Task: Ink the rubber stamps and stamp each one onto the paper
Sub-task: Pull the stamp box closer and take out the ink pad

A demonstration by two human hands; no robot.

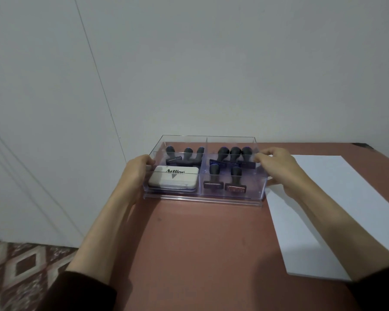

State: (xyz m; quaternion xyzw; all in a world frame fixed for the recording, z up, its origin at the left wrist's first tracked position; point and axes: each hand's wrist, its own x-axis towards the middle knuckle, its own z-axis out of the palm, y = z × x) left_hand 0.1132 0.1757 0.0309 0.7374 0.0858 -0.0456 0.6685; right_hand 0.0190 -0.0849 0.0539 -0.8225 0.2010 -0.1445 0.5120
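So there's a clear plastic two-compartment tray (202,197) sitting in the middle of the frame on a reddish-brown tabletop (200,243), pushed back near the white wall (211,63). Both hands are on it, one at each end. The left hand (138,170) is clamped on the tray's left wall with the thumb hooked at the rim, and the right hand (276,167) has its fingers curled over the top of the right wall.

The black-handled rubber stamps (234,154) are all inside the tray, right between the two hands. Three stand along the back of the left compartment, three more stand along the back of the right one, and two lie tipped over at the front right with their handles pointing away from the camera. The white Artline ink pad tin (173,177) is lid-closed in the front of the left compartment, just beside the left hand.

The white sheet of paper (337,198) lies flat at the right of the frame, its corner just beside the tray's right end, with the right forearm crossing over it. Dark sleeves (81,292) show at the bottom, patterned floor (20,265) at the lower left
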